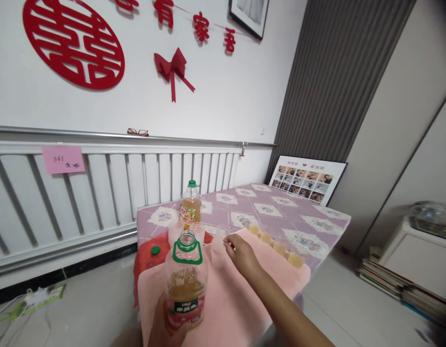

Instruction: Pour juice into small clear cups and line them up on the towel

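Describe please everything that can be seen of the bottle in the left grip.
The bottle looks like clear plastic, with an uncapped neck, a green handle and a pink-red label with a dark panel. Amber liquid fills it partly. It is roughly upright, the left grip around its lower part. Whether its base rests on anything cannot be told.

From afar I view a home interior: white slatted radiator (116, 178), round red double-happiness wall emblem (74, 44), red bow (171, 70), black-framed photo collage (309, 179).
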`<state>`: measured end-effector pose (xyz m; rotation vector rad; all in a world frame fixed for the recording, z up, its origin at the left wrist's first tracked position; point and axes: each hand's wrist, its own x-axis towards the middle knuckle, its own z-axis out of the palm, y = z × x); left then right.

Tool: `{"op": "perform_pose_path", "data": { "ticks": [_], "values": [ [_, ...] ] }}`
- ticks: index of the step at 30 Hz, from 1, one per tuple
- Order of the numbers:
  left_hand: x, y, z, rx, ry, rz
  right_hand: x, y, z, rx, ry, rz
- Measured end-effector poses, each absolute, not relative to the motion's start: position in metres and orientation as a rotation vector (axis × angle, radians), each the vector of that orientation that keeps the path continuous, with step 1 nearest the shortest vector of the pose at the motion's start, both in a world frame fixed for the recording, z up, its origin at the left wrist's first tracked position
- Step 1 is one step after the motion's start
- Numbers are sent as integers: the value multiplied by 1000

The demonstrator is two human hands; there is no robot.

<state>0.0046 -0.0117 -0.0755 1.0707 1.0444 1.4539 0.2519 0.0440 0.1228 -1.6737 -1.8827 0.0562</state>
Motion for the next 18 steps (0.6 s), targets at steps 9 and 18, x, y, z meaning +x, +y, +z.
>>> {"op": "perform_pose_path", "data": {
  "ticks": [9, 18],
  "values": [
    [0, -18, -62, 1116, 1092, 1380, 240, -9, 60, -1745, -2036, 207],
    [0, -19, -56, 1144, 1124, 1384, 237, -17, 24, -1741, -2043, 295]
  ]
}}
